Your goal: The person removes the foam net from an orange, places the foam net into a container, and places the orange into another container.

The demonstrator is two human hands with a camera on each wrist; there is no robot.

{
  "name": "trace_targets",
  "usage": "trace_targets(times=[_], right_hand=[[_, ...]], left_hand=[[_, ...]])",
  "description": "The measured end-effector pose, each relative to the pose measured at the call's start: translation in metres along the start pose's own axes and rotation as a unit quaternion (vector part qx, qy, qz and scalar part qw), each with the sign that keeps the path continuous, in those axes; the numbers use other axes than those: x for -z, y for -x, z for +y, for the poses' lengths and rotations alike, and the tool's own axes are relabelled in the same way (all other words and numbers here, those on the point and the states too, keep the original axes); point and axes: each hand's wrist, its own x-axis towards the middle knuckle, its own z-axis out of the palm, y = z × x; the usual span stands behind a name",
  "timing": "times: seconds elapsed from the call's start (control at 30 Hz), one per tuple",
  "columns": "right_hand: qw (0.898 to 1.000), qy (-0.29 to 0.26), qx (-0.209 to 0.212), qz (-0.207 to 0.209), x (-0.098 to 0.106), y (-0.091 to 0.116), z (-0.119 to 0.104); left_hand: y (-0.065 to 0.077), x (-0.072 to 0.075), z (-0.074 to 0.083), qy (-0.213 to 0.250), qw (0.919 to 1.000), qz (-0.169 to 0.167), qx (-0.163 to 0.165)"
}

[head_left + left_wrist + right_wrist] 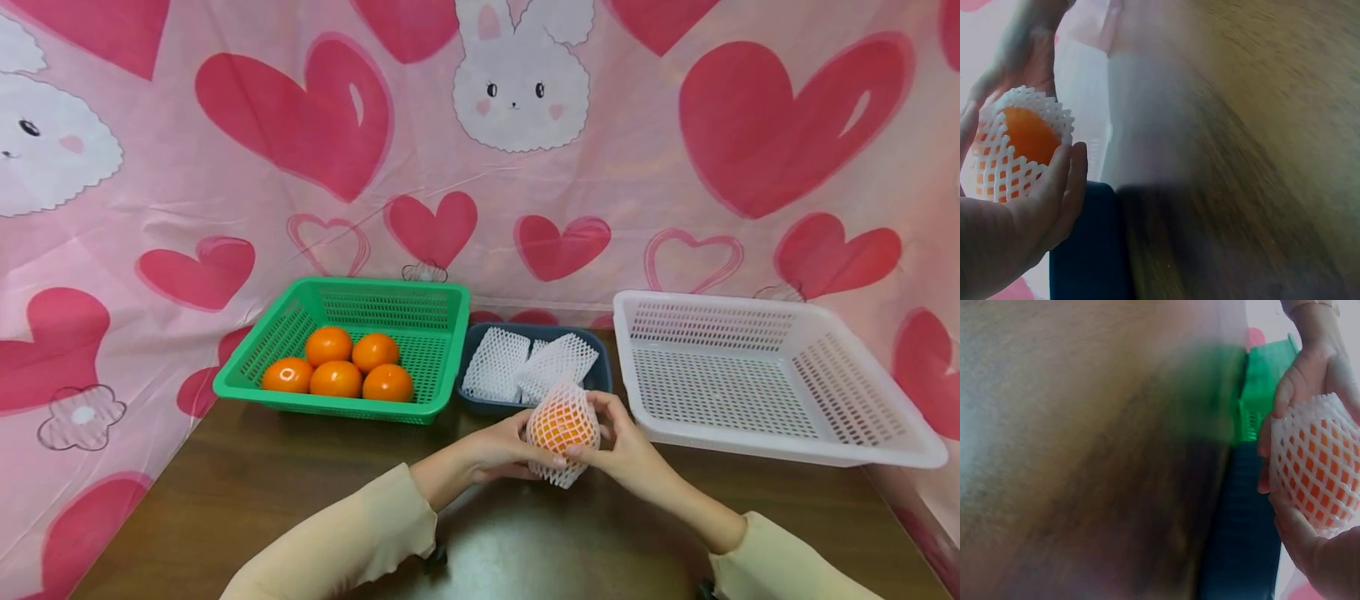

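Observation:
An orange (564, 428) sits inside a white foam net sleeve (1316, 464), held between both hands above the table's front part. My left hand (501, 451) grips it from the left, thumb across the front. From the right, my right hand (628, 448) holds it with the thumb at the front and fingers behind the upper side. In the left wrist view, bare orange peel (1030, 135) shows through the open end of the net. Just behind the hands stands a dark blue tray (480, 407) with several flat white foam nets (497, 364).
At the left, a green basket (341, 403) contains several bare oranges (335, 380). A white basket (780, 444) stands at the right with nothing in it. Behind everything hangs a pink curtain (637, 183) with hearts and rabbits. The brown wooden table (247, 483) lies under all of it.

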Motion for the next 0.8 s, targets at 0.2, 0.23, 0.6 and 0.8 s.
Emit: trace_targets(times=[0.2,0.23,0.6,0.8], right_hand=[[1.000,-0.017,-0.012,-0.020,-0.006,0.001,0.004],[0.999,-0.020,-0.014,-0.021,-0.008,0.000,0.004],[0.996,-0.079,-0.031,-0.032,-0.022,-0.005,0.011],[0.992,-0.102,-0.057,-0.057,-0.021,-0.010,0.018]], left_hand=[[0.003,0.007,-0.003,-0.025,0.9996,-0.003,0.009],[0.003,0.008,-0.003,-0.027,0.9996,-0.007,0.008],[0.006,0.021,-0.015,-0.116,0.9916,0.025,-0.052],[0.007,0.025,-0.019,-0.236,0.9641,0.085,-0.087]])
